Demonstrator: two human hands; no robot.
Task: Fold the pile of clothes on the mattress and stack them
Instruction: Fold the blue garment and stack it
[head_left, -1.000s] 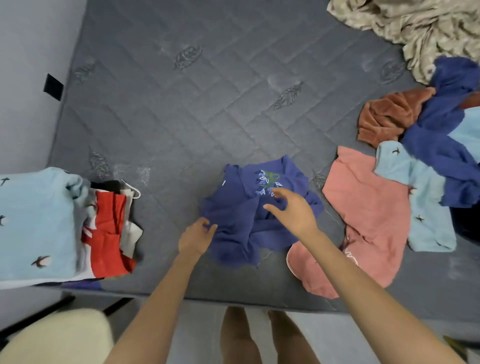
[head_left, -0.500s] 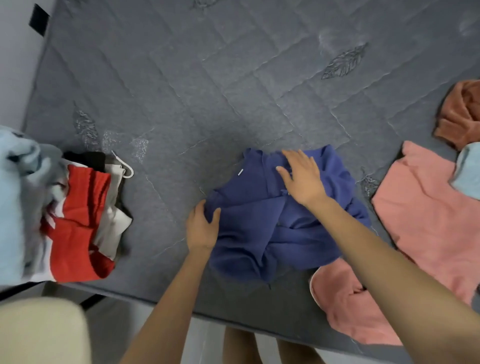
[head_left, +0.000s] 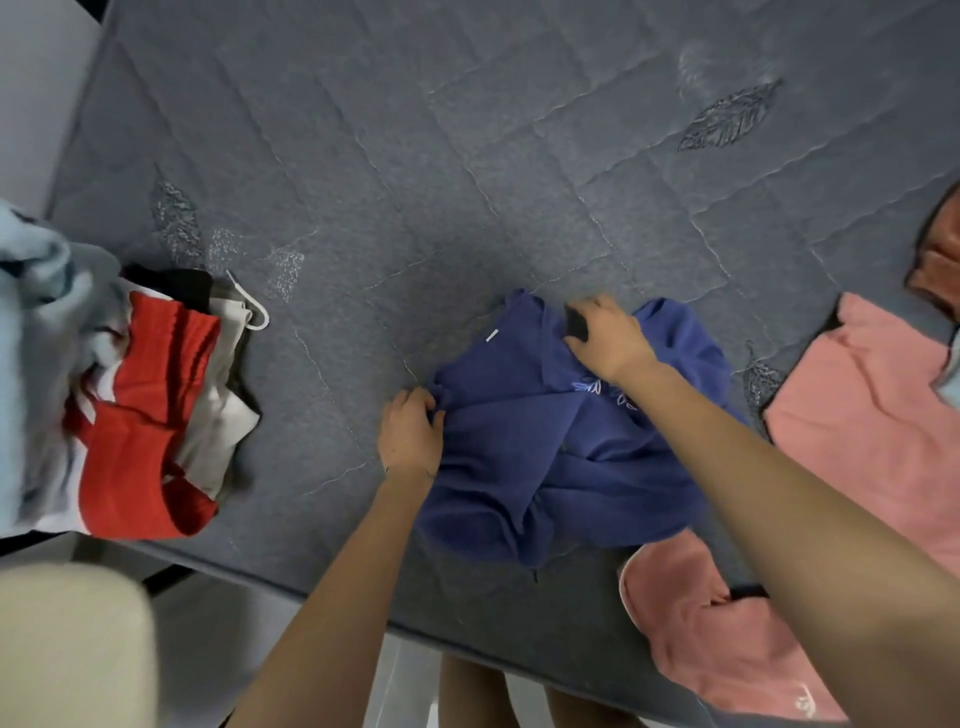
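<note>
Right near the front edge of the grey quilted mattress (head_left: 415, 182), seen from the head camera, a crumpled blue shirt (head_left: 545, 467) lies between the two forearms. The left hand (head_left: 410, 436) is at the shirt's left edge, its fingers (head_left: 423, 402) curled and pinching a fold of the cloth. The right hand (head_left: 610, 340) sits at the shirt's far edge with its fingers bent down into the fabric. It seems to grip near the neck opening, though the cloth there is bunched and hard to read. Pale embroidery shows just beside the right wrist.

To the right, touching the shirt's lower corner, a pink garment (head_left: 872, 415) is spread flat. A rust-coloured piece (head_left: 940, 260) peeks in beyond it at the frame's edge. On the mattress's left corner, well apart from the shirt, sits a stack of clothes (head_left: 145, 415) in red, white, beige and black, with a light blue garment (head_left: 36, 338) on it.
</note>
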